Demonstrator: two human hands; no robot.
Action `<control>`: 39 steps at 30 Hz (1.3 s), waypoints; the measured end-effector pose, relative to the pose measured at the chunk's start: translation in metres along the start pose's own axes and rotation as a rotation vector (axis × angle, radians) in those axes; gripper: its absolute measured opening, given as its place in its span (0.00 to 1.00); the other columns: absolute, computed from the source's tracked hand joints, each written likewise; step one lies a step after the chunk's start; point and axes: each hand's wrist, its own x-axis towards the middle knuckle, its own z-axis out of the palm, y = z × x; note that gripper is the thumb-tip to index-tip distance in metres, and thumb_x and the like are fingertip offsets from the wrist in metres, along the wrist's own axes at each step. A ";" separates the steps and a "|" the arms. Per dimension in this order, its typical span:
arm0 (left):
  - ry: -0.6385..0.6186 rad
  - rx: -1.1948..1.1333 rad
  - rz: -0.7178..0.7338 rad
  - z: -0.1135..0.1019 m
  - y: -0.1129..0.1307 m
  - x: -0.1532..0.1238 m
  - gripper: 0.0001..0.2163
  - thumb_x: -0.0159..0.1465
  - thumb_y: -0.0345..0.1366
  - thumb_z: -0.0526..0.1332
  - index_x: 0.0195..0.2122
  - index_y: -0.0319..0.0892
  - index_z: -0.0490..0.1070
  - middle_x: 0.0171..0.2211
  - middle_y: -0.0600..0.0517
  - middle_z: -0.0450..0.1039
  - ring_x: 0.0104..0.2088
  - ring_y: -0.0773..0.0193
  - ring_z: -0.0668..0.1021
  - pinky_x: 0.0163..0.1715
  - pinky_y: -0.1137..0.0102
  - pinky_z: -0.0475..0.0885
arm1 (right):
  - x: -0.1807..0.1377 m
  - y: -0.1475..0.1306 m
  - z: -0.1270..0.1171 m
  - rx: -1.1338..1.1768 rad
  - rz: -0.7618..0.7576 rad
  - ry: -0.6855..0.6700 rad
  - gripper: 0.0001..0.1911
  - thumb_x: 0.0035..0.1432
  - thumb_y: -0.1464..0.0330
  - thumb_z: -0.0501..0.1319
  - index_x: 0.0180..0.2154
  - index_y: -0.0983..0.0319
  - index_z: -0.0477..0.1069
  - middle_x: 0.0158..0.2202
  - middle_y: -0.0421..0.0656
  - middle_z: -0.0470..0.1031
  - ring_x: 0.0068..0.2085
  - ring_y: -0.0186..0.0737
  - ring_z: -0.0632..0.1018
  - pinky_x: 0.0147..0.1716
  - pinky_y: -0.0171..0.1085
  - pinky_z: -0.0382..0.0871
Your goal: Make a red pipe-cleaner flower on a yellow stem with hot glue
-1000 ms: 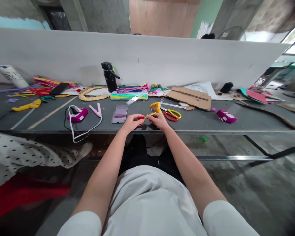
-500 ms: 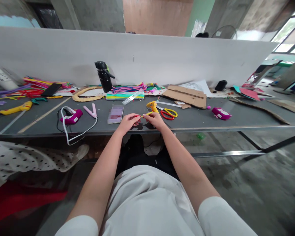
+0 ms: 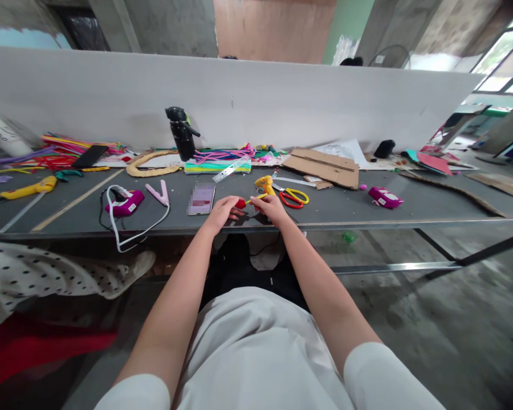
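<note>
A thin red-and-yellow stick (image 3: 248, 201) is being held at the table's (image 3: 367, 215) near edge, between both hands. Its long axis is lying along that edge, with the red end pointing to the left hand (image 3: 220, 210) and the yellow end to the right hand (image 3: 275, 208). The fingers of both hands are being pinched onto it. Scissors (image 3: 294, 197) are lying just beyond.
</note>
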 end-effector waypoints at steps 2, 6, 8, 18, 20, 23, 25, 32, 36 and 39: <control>-0.024 0.012 0.027 -0.001 -0.001 -0.001 0.18 0.61 0.45 0.63 0.49 0.42 0.77 0.47 0.45 0.81 0.38 0.57 0.84 0.31 0.69 0.74 | 0.000 0.001 0.000 0.005 -0.003 -0.003 0.27 0.49 0.45 0.69 0.30 0.64 0.80 0.23 0.40 0.70 0.22 0.30 0.62 0.21 0.35 0.52; -0.072 0.032 0.116 -0.003 -0.004 -0.003 0.26 0.53 0.36 0.70 0.55 0.42 0.74 0.53 0.44 0.79 0.47 0.55 0.82 0.43 0.66 0.76 | 0.001 0.001 0.000 0.000 -0.006 -0.014 0.27 0.50 0.45 0.69 0.28 0.64 0.79 0.23 0.41 0.70 0.22 0.30 0.62 0.21 0.36 0.53; -0.086 0.045 0.153 -0.004 -0.005 -0.003 0.29 0.51 0.35 0.72 0.56 0.41 0.73 0.54 0.43 0.78 0.50 0.55 0.81 0.50 0.63 0.75 | 0.001 0.001 0.000 -0.002 -0.005 -0.016 0.27 0.50 0.44 0.69 0.27 0.63 0.78 0.22 0.41 0.70 0.22 0.31 0.62 0.21 0.35 0.54; -0.085 0.105 0.183 -0.002 -0.006 -0.005 0.27 0.53 0.43 0.74 0.54 0.40 0.76 0.50 0.42 0.81 0.46 0.54 0.81 0.48 0.61 0.75 | 0.000 -0.001 0.001 0.004 -0.005 -0.018 0.26 0.51 0.45 0.68 0.27 0.64 0.79 0.20 0.40 0.68 0.22 0.31 0.63 0.21 0.35 0.54; -0.081 0.106 0.183 -0.001 -0.006 -0.006 0.26 0.55 0.46 0.73 0.53 0.40 0.76 0.48 0.42 0.81 0.44 0.55 0.81 0.44 0.63 0.76 | 0.000 0.000 0.001 -0.002 -0.008 -0.026 0.25 0.52 0.46 0.68 0.27 0.64 0.79 0.20 0.40 0.68 0.22 0.31 0.63 0.21 0.35 0.54; -0.070 0.125 0.184 -0.001 -0.006 -0.007 0.24 0.57 0.49 0.71 0.51 0.40 0.78 0.44 0.44 0.82 0.40 0.57 0.81 0.37 0.66 0.74 | 0.000 0.001 0.001 -0.020 -0.014 -0.039 0.24 0.52 0.47 0.68 0.28 0.64 0.80 0.20 0.40 0.69 0.22 0.31 0.62 0.21 0.36 0.53; -0.062 0.139 0.184 -0.002 -0.006 -0.006 0.23 0.58 0.49 0.70 0.50 0.40 0.79 0.42 0.44 0.82 0.38 0.58 0.80 0.34 0.68 0.73 | 0.000 0.003 0.001 -0.035 -0.020 -0.045 0.24 0.53 0.47 0.68 0.29 0.63 0.81 0.20 0.40 0.69 0.22 0.31 0.61 0.21 0.36 0.52; -0.070 0.155 0.162 -0.003 -0.007 -0.006 0.22 0.60 0.49 0.68 0.51 0.40 0.81 0.42 0.44 0.83 0.37 0.58 0.80 0.32 0.69 0.72 | 0.002 0.006 0.000 -0.072 -0.038 -0.020 0.25 0.52 0.46 0.68 0.23 0.62 0.76 0.20 0.40 0.67 0.22 0.32 0.61 0.22 0.36 0.52; -0.054 0.157 0.174 -0.002 -0.005 -0.007 0.23 0.59 0.49 0.69 0.51 0.40 0.81 0.39 0.45 0.83 0.35 0.59 0.80 0.32 0.69 0.72 | 0.002 0.007 0.000 -0.055 -0.051 -0.032 0.23 0.50 0.48 0.70 0.30 0.63 0.79 0.24 0.41 0.72 0.25 0.33 0.66 0.24 0.36 0.57; -0.043 0.155 0.180 -0.002 -0.005 -0.007 0.23 0.58 0.49 0.70 0.50 0.40 0.82 0.37 0.46 0.84 0.34 0.59 0.79 0.33 0.68 0.72 | 0.003 0.008 0.000 -0.043 -0.055 -0.037 0.23 0.50 0.49 0.70 0.32 0.63 0.79 0.25 0.41 0.73 0.26 0.33 0.67 0.25 0.36 0.59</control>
